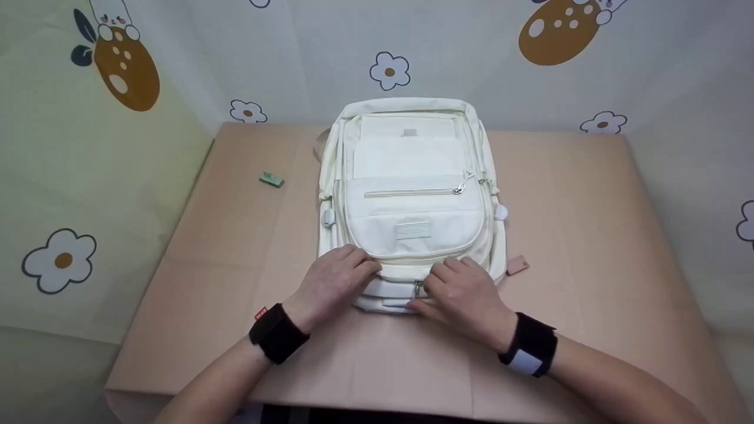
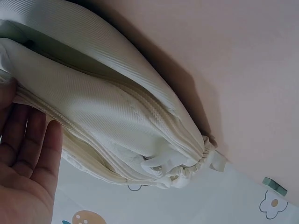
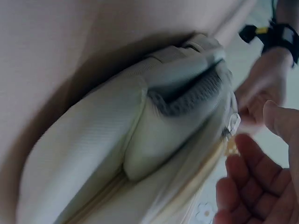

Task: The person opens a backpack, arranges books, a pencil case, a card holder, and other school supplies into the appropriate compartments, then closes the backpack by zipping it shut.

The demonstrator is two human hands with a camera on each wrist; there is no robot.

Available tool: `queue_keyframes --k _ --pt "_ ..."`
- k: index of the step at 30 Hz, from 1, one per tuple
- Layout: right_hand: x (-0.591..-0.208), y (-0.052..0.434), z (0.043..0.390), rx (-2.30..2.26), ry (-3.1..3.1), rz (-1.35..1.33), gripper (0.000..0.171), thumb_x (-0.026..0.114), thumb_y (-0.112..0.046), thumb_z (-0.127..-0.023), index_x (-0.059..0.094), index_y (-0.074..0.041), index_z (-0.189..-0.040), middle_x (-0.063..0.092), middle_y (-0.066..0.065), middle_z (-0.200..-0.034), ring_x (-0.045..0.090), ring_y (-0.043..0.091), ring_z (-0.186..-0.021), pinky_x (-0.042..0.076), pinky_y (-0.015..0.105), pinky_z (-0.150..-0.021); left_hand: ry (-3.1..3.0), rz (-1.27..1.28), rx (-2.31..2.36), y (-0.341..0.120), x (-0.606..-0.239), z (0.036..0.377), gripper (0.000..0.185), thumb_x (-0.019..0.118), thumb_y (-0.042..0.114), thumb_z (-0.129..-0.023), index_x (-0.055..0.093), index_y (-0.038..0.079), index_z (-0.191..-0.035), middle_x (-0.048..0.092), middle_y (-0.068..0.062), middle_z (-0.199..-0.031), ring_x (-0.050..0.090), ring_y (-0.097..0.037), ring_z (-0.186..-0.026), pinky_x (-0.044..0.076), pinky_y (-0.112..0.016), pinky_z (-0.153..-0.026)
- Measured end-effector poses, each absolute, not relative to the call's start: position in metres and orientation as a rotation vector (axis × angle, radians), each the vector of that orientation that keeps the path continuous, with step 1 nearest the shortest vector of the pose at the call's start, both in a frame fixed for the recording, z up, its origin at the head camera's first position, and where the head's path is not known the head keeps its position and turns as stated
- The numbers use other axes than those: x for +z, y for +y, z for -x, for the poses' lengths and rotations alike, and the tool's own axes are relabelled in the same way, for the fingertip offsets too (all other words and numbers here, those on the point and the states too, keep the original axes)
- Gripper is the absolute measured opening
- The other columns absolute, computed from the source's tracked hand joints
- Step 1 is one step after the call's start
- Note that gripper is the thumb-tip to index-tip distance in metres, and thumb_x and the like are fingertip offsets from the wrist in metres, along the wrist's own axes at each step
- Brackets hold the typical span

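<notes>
A cream-white backpack (image 1: 412,159) lies front side up on the table, its near end toward me. My left hand (image 1: 341,271) pinches the fabric edge beside a zipper at that end, thumb and forefinger together; in the left wrist view the other fingers (image 2: 39,140) lie slightly bent beside the zipper track. My right hand (image 1: 462,294) is at the near end on the right, beside a metal zipper pull (image 1: 418,288). The right wrist view shows its thumb apart from loosely bent fingers, the pull (image 3: 233,122) just beyond them. There, a gap in the bag shows grey mesh (image 3: 187,98) inside.
A small green block-like piece (image 1: 271,179) lies on the table left of the backpack. At the bag's right side a pink tab (image 1: 518,265) sticks out. Pale curtains (image 1: 306,65) with flower prints stand around the peach-covered table (image 1: 589,235).
</notes>
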State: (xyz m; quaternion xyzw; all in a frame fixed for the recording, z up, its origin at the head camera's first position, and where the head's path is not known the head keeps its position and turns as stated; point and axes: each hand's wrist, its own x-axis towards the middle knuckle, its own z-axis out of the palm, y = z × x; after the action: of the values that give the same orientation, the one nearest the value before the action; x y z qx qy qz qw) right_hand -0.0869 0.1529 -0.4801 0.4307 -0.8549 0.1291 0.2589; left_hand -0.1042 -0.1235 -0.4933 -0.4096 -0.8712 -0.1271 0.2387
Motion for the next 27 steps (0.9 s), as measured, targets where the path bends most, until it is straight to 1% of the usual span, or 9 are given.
queue_keyframes --k 2,4,7,10,13,20,27 --pt "-0.483 0.145 0.089 0.285 -2.332 -1.136 0.048 0.079 -0.053 -0.084 0.056 -0.013 -0.071 0.051 -0.001 -0.071 0.047 0.020 -0.064 0.040 0.036 -0.058 -2.387 1.124 -0.360 -0.123 -0.494 0.104 0.013 0.074 0.005 -0.089 0.074 0.013 -0.100 0.067 0.000 -0.094 0.061 -0.019 -0.085 0.052 -0.030 -0.071" --pt "-0.486 0.141 0.091 0.250 -2.331 -1.112 0.049 0.081 -0.051 -0.082 0.054 -0.012 -0.069 0.050 0.000 -0.069 0.047 0.021 -0.063 0.040 0.037 -0.057 -2.386 1.127 -0.369 -0.122 -0.494 0.104 0.012 0.073 0.005 -0.090 0.073 0.013 -0.100 0.067 0.000 -0.094 0.061 -0.019 -0.085 0.051 -0.030 -0.071" --pt "-0.489 0.138 0.093 0.245 -2.310 -1.094 0.043 0.083 -0.038 -0.081 0.053 -0.011 -0.067 0.048 0.001 -0.067 0.047 0.022 -0.062 0.041 0.037 -0.056 -2.383 1.130 -0.381 -0.122 -0.496 0.104 0.012 0.073 0.005 -0.091 0.073 0.013 -0.100 0.066 -0.001 -0.093 0.061 -0.019 -0.085 0.052 -0.030 -0.071" --pt "-0.489 0.139 0.093 0.262 -2.312 -1.085 0.032 0.079 -0.025 -0.082 0.055 -0.011 -0.067 0.047 0.001 -0.066 0.049 0.023 -0.062 0.040 0.036 -0.053 -2.393 1.126 -0.391 -0.123 -0.496 0.104 0.011 0.072 0.005 -0.092 0.073 0.013 -0.100 0.066 -0.001 -0.094 0.061 -0.019 -0.087 0.052 -0.030 -0.072" --pt "-0.486 0.142 0.091 0.280 -2.366 -1.075 0.025 0.075 -0.019 -0.084 0.057 -0.011 -0.069 0.048 0.001 -0.068 0.049 0.023 -0.063 0.039 0.035 -0.052 -2.391 1.125 -0.402 -0.123 -0.496 0.104 0.011 0.072 0.005 -0.092 0.073 0.013 -0.100 0.066 -0.001 -0.094 0.061 -0.020 -0.087 0.052 -0.031 -0.072" --pt "-0.483 0.150 0.091 0.331 -2.406 -1.062 0.019 0.073 -0.014 -0.085 0.060 -0.010 -0.072 0.049 0.000 -0.069 0.049 0.021 -0.064 0.040 0.034 -0.052 -2.406 1.115 -0.365 -0.123 -0.495 0.104 0.010 0.071 0.004 -0.091 0.073 0.011 -0.098 0.065 -0.002 -0.090 0.060 -0.021 -0.083 0.051 -0.031 -0.069" --pt "-0.481 0.176 0.089 0.338 -2.406 -1.013 0.018 0.075 -0.008 -0.080 0.059 -0.009 -0.071 0.048 0.000 -0.067 0.048 0.020 -0.061 0.038 0.032 -0.051 -2.418 1.128 -0.334 -0.123 -0.494 0.105 0.008 0.071 0.005 -0.091 0.072 0.011 -0.096 0.064 -0.002 -0.090 0.060 -0.022 -0.083 0.051 -0.030 -0.069"
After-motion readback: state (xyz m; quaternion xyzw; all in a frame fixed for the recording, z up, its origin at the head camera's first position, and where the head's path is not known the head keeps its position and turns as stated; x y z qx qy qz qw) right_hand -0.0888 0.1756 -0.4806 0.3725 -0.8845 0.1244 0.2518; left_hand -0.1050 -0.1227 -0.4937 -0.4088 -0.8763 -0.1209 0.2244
